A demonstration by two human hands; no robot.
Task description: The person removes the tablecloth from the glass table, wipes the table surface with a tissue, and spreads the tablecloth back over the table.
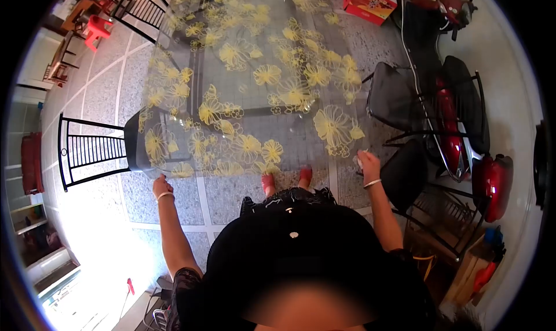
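Head view: left hand [163, 187] grips the near edge of the glass counter [255, 94]; right hand [367, 160] clutches a pale cloth [359, 159] there. The glass looks heavy, slick and fragile.

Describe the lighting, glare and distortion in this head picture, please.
Head view: strong fisheye bending, black corners; daylight glare burns out the floor at lower left; the glass table reflects softly; the left hand and right hand stay sharp; bottom centre is blurred.

Speckled tiled floor [104, 94], black metal chairs [87, 150], red scooter [457, 128] at right.
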